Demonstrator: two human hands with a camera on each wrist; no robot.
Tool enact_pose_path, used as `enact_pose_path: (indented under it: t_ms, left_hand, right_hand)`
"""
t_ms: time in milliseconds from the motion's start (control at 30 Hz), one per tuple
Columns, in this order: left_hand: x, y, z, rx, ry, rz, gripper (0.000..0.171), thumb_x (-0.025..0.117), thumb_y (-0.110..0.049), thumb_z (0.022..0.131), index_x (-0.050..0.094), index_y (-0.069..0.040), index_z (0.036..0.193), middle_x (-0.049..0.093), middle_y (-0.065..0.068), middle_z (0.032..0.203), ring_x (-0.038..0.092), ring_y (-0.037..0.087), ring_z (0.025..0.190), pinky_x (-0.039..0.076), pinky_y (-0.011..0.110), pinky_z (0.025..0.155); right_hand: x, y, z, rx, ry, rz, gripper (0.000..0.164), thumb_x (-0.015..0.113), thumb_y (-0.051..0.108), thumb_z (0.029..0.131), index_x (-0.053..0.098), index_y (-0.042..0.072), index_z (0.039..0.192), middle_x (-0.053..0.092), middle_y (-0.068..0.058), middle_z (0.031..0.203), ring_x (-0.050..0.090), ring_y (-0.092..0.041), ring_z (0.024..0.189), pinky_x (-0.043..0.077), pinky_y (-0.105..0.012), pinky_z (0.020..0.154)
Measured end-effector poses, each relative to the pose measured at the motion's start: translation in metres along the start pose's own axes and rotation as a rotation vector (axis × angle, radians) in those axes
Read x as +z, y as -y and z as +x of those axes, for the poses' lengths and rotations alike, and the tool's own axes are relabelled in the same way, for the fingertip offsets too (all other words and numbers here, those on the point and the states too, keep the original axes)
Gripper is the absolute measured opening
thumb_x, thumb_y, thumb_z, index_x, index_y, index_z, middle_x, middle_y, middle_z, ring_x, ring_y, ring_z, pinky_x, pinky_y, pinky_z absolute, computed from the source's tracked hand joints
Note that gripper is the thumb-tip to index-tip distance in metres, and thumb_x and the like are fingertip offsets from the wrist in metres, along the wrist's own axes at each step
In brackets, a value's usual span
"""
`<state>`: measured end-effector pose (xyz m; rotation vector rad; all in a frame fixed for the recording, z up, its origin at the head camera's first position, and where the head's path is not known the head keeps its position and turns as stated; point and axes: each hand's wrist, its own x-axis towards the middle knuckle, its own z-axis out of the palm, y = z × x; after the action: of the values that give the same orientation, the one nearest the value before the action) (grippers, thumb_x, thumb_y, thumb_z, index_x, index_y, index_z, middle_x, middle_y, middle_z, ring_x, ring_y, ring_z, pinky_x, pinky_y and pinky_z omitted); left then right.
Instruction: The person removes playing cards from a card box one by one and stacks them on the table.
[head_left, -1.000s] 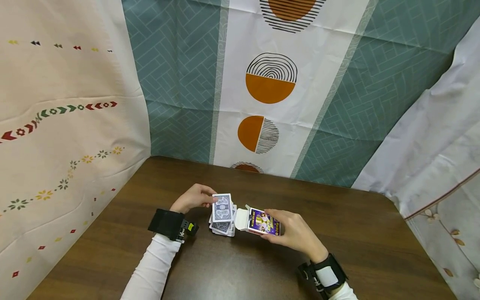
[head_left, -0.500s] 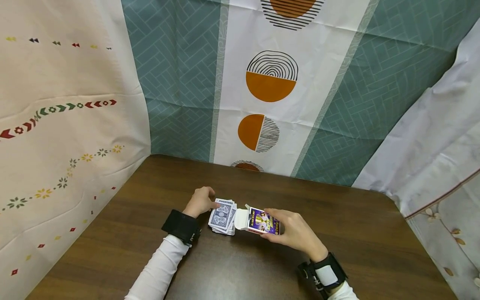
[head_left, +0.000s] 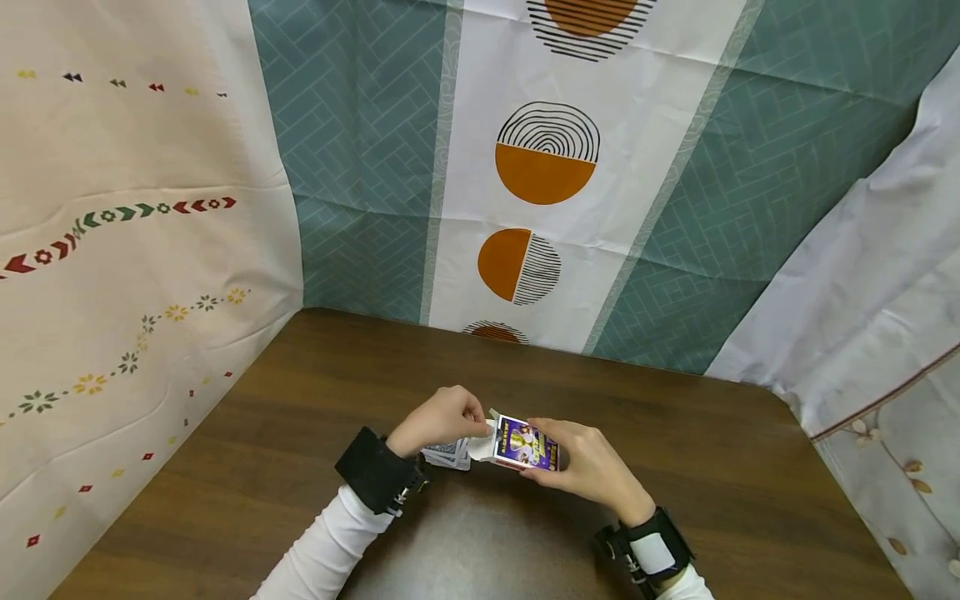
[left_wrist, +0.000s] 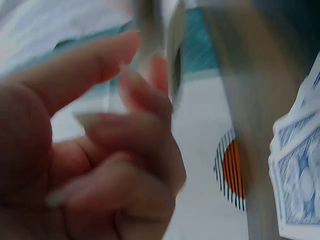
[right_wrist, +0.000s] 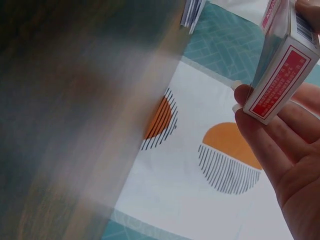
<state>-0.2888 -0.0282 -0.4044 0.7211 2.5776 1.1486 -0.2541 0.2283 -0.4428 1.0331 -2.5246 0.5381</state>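
Note:
My right hand [head_left: 592, 458] holds a purple-fronted playing card box [head_left: 529, 443], thumb and fingers on opposite edges. Its white flap [head_left: 480, 447] is open and points left. In the right wrist view a white side of the box [right_wrist: 285, 82] shows a red panel. My left hand [head_left: 442, 417] has its curled fingertips at the flap and box mouth. In the left wrist view the thumb and fingers meet a pale, blurred edge; whether they pinch it is unclear. Below the left hand lies a loose pile of playing cards [head_left: 450, 454], backs up, partly hidden by the hand.
The brown wooden table [head_left: 675, 442] extends around both hands. A patterned teal and white cloth [head_left: 517, 183] hangs behind its far edge. A cream cloth [head_left: 135, 275] hangs at the left and a white one [head_left: 885, 317] at the right.
My left hand had a card raised over the pile, then was low at the pile's left edge. It has now moved right to the box mouth. The right hand and box stay put.

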Motion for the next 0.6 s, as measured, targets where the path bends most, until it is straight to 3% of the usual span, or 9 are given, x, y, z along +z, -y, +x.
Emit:
enact_pose_path:
  t_ms: [133, 300, 600]
  left_hand:
    - [0.019, -0.009, 0.0, -0.088, -0.09, 0.047, 0.025, 0.076, -0.022, 0.083, 0.069, -0.004, 0.066, 0.051, -0.004, 0.058, 0.042, 0.01, 0.052, 0.028, 0.021, 0.046]
    - [0.027, -0.009, 0.001, -0.097, -0.135, 0.053, 0.027, 0.076, -0.017, 0.082, 0.066, -0.004, 0.061, 0.048, -0.004, 0.054, 0.039, 0.01, 0.048, 0.026, 0.021, 0.044]
    - [0.01, 0.007, 0.006, -0.079, 0.041, -0.175, 0.017, 0.073, -0.015, 0.085, 0.068, -0.002, 0.075, 0.055, -0.002, 0.059, 0.046, 0.01, 0.053, 0.034, 0.021, 0.049]
  right_hand:
    - [-0.001, 0.002, 0.0, -0.021, -0.027, 0.008, 0.061, 0.08, 0.046, 0.075, 0.065, 0.008, 0.12, 0.072, -0.004, 0.108, 0.064, -0.006, 0.085, 0.054, -0.021, 0.069]
    - [-0.004, 0.005, 0.0, -0.023, -0.035, 0.005, 0.06, 0.08, 0.046, 0.075, 0.065, 0.008, 0.121, 0.071, -0.005, 0.11, 0.066, -0.008, 0.088, 0.055, -0.023, 0.071]
    - [-0.004, 0.003, 0.002, -0.041, -0.054, -0.011, 0.062, 0.082, 0.043, 0.074, 0.065, 0.006, 0.121, 0.071, -0.008, 0.111, 0.067, -0.011, 0.088, 0.056, -0.027, 0.072]
